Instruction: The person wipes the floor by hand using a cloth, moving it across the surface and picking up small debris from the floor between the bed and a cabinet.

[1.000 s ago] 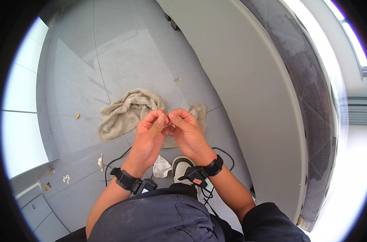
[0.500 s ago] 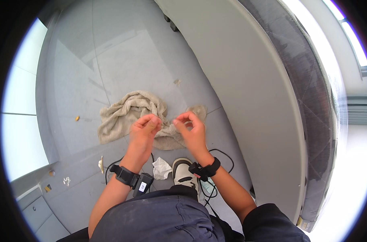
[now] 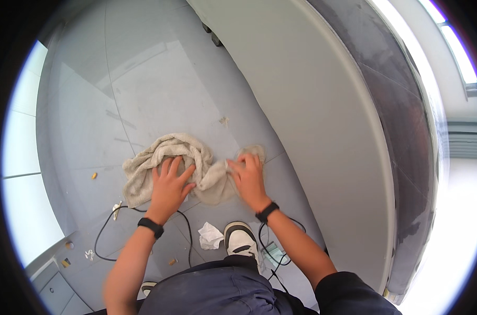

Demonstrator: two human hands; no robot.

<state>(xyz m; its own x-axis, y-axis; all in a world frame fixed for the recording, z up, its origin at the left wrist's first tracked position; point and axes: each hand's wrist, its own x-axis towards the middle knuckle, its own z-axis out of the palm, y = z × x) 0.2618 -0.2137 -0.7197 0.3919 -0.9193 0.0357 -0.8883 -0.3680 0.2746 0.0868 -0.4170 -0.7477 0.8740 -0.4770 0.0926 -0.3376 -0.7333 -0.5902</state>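
A crumpled beige towel [image 3: 160, 149] lies on the grey floor in front of me. My left hand [image 3: 170, 184] is over its near left part, fingers spread and palm down, with nothing gripped. My right hand [image 3: 249, 176] is at the towel's right part. Its thumb and forefinger are drawn together, slightly blurred, beside a tiny whitish bit at their tips that is too small to name. Each wrist wears a black strap. A crumpled white tissue [image 3: 210, 236] lies nearer to me, beside my shoe [image 3: 240, 239].
A long grey panel [image 3: 312, 105] rises along the right. Black cable [image 3: 98, 236] loops over the floor below my arms. Small scraps, one of them yellow [image 3: 94, 175], are scattered at the left, near a pale cabinet [image 3: 26, 205]. A greenish-white packet [image 3: 274, 253] lies by my right forearm.
My left hand has opened from a pinch and gone to the towel, away from the right hand. The right hand has shifted slightly down, fingers still drawn together. The view has shifted a little.
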